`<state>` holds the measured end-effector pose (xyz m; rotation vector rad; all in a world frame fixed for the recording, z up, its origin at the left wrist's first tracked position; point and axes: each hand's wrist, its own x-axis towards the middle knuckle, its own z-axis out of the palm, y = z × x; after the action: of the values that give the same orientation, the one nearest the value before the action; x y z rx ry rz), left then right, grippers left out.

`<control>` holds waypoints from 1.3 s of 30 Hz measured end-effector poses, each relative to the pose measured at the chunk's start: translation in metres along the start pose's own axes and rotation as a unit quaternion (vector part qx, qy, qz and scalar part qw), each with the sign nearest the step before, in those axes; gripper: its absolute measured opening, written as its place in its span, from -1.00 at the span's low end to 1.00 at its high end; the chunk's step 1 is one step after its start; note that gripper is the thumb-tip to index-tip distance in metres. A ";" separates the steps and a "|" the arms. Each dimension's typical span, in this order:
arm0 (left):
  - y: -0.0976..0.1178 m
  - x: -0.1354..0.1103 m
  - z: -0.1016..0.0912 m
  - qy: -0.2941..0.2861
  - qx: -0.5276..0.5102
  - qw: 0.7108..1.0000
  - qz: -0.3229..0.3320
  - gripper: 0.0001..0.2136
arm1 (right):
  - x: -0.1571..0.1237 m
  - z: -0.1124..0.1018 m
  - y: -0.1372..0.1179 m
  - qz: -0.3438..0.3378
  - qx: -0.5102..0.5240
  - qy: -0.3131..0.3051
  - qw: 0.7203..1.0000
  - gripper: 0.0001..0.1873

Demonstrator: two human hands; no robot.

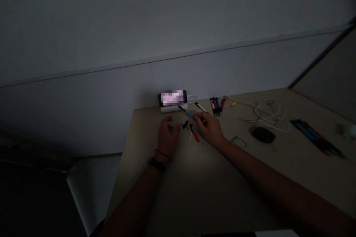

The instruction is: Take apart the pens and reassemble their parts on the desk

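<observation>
The scene is dim. My left hand [168,134] hovers over the beige table [211,185] with fingers curled and slightly blurred, close to a small black cap [185,124]. My right hand [209,126] is closed on a blue pen [187,113] that points up and left toward the phone. A red pen [194,134] and a thin pale stick lie between the two hands. A dark watch and a red band sit on my left wrist.
A phone [172,97] leans on a white block at the wall. Several markers [217,105] lie behind my right hand. White cables [268,114], a black mouse [262,134] and more pens [315,137] lie to the right.
</observation>
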<state>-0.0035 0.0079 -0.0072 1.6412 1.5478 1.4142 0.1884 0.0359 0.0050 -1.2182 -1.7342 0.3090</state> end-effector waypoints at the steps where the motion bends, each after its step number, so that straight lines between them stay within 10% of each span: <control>1: 0.000 0.000 0.000 0.028 0.008 0.999 0.012 -0.46 | -0.001 0.002 -0.001 -0.006 0.020 -0.016 1.000 -0.75; 5: 0.007 -0.003 -0.002 0.068 0.081 0.988 0.113 -0.31 | -0.006 0.007 -0.004 0.002 0.093 -0.068 0.993 -0.71; 9: 0.018 -0.008 -0.003 -0.032 0.169 0.965 0.199 -0.65 | -0.008 0.009 -0.006 0.058 0.159 -0.089 0.981 -0.65; 13: 0.018 -0.010 -0.003 -0.118 0.163 0.965 0.169 -0.82 | -0.008 0.009 -0.010 0.098 0.206 -0.093 0.969 -0.57; 39: 0.017 -0.011 -0.001 -0.090 0.120 0.984 0.099 -0.88 | 0.002 0.009 -0.001 0.161 0.239 -0.121 0.950 -0.29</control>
<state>0.0044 -0.0067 0.0041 2.0545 1.5321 1.1703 0.1803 0.0396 0.0019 -1.1256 -1.5264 1.0486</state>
